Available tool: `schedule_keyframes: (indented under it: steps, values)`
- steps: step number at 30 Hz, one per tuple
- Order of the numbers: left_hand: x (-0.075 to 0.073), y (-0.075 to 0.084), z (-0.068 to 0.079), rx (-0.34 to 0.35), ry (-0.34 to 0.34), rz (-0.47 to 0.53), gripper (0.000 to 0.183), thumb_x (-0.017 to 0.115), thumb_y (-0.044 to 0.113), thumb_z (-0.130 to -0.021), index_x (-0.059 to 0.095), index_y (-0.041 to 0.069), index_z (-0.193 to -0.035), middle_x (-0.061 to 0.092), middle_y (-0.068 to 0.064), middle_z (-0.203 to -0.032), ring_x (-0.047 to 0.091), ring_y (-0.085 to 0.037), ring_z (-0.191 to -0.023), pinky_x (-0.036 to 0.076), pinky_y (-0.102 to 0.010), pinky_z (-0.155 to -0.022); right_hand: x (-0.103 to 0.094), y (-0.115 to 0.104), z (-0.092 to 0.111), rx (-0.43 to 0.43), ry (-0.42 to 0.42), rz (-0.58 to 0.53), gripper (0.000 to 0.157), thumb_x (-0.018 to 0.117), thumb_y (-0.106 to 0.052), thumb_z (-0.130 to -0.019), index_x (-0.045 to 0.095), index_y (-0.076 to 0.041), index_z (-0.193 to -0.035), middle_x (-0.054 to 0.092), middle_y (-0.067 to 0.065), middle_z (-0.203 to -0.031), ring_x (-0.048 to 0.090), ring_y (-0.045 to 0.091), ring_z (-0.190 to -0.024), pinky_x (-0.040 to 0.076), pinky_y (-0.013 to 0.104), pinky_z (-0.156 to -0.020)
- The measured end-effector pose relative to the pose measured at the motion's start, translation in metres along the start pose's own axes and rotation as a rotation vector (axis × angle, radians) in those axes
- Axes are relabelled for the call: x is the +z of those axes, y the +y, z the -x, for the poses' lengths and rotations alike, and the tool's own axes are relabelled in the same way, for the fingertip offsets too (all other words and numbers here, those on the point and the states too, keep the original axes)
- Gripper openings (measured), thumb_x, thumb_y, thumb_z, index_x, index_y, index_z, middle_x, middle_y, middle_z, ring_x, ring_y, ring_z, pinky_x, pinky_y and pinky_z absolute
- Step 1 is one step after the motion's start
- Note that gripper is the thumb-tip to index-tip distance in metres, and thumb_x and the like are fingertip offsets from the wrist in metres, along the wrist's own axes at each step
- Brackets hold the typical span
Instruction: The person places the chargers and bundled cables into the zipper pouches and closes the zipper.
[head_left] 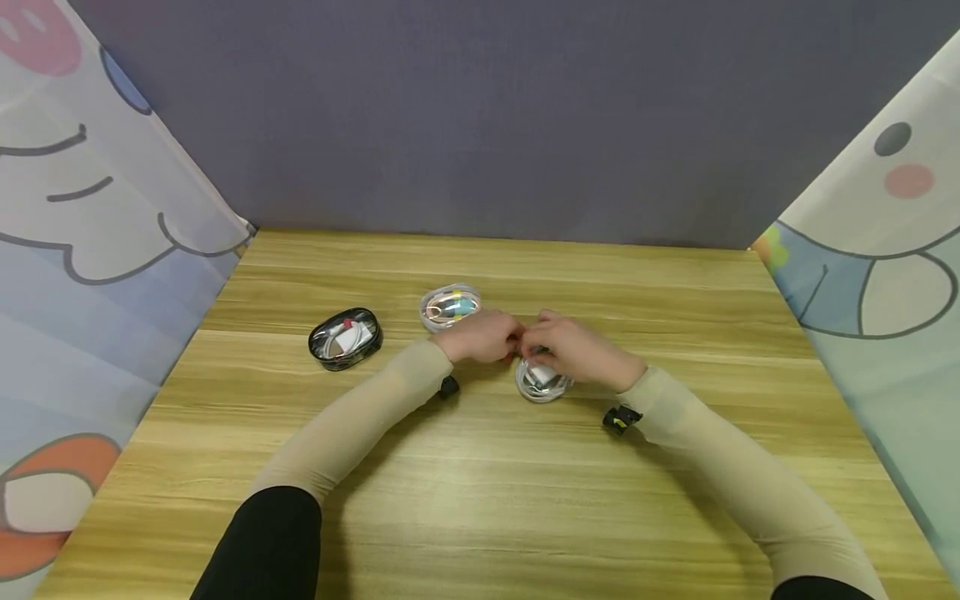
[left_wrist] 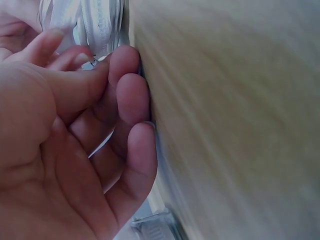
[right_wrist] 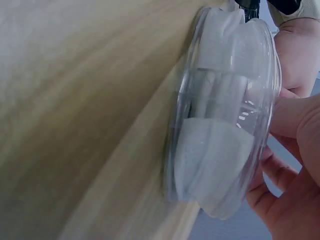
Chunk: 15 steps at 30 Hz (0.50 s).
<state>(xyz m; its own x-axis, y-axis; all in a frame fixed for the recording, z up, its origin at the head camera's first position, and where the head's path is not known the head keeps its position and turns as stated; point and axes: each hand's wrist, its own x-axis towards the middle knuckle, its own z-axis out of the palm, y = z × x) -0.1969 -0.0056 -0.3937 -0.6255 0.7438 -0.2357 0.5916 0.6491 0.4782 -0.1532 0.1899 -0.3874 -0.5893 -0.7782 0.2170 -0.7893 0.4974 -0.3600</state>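
Note:
A small rounded clear pouch (head_left: 542, 379) with a zipper and white contents rests on the table in front of both hands. At its far-left end, my left hand (head_left: 486, 336) pinches the pouch edge between thumb and fingers. My right hand (head_left: 576, 348) reaches over the pouch from the right, its thumb and fingers gripping near the same end. A tiny metal piece (left_wrist: 93, 62) shows between the fingertips in the left wrist view; it looks like a zipper pull. In the right wrist view, folded white items (right_wrist: 212, 155) are visible through the transparent wall (right_wrist: 272, 60).
Behind the left hand lies another clear pouch (head_left: 451, 307) with colourful contents. Farther left is a black-edged clear pouch (head_left: 345, 339) holding white and red items. The wooden table (head_left: 480, 500) meets a grey panel (head_left: 480, 117) at the back, with printed curtains on both sides.

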Motion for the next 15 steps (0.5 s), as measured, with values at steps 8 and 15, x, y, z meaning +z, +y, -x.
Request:
schedule_keyframes:
  steps: [8,15]
  values:
    - [-0.0016,-0.0009,0.0009,0.001,-0.009,0.017,0.026,0.051,0.016,-0.104,0.067,0.018,-0.085,0.063,0.005,-0.07,0.054,-0.012,-0.063,0.044,-0.027,-0.064,0.0026,0.0004,-0.0011,-0.078,-0.032,-0.018,0.019,0.073,0.005,-0.087,0.073,-0.012,-0.097,0.068,-0.007,-0.098,0.052,0.016,-0.096,0.049,0.03,-0.081]
    - [-0.0014,-0.0001,-0.0004,-0.004,-0.012,-0.009,0.016,0.057,0.013,-0.1,0.069,0.018,-0.09,0.064,0.004,-0.076,0.056,-0.014,-0.07,0.046,-0.029,-0.068,0.0016,-0.0033,-0.0034,-0.092,-0.103,0.093,0.024,0.074,0.006,-0.083,0.072,-0.015,-0.094,0.069,-0.005,-0.102,0.049,0.017,-0.093,0.047,0.029,-0.08]
